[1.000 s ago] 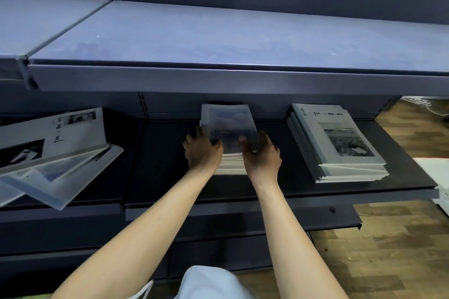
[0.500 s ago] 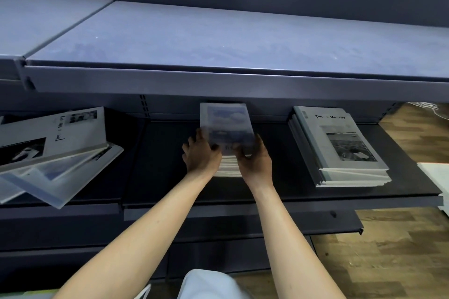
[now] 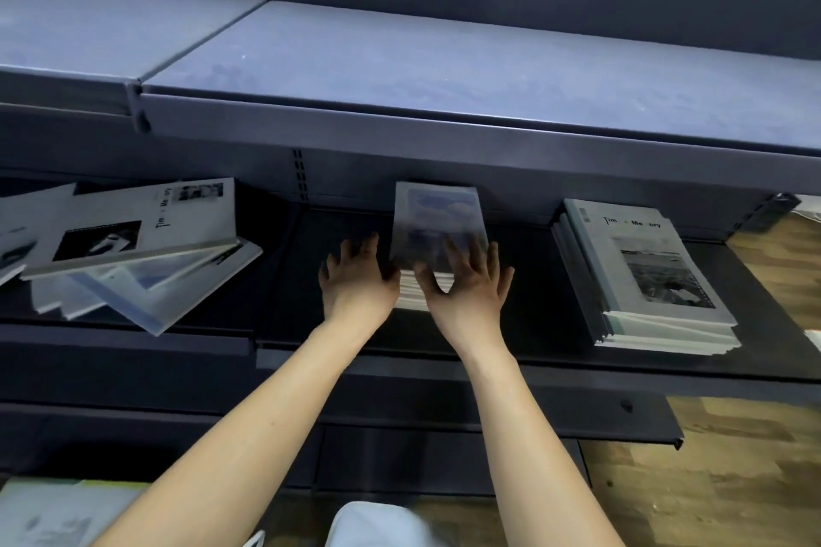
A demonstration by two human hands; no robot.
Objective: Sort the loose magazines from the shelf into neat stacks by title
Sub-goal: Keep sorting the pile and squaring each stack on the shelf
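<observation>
— Why is the pile (image 3: 133,253) on the left so messy?

— Nobody has sorted it yet. It lies crooked on the shelf (image 3: 555,351).

— And the hands?

— The left hand (image 3: 357,280) pushes the middle stack's (image 3: 437,227) side, fingers straight. The right hand (image 3: 466,284) lies flat on top — both wide, squaring it up.

— And the right stack (image 3: 644,271)?

— Neat already.

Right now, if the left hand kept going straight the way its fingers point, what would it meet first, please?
Probably the dark metal back panel of the shelf: the left hand points along the left edge of the middle stack of sky-cover magazines; depth is unclear.
</observation>
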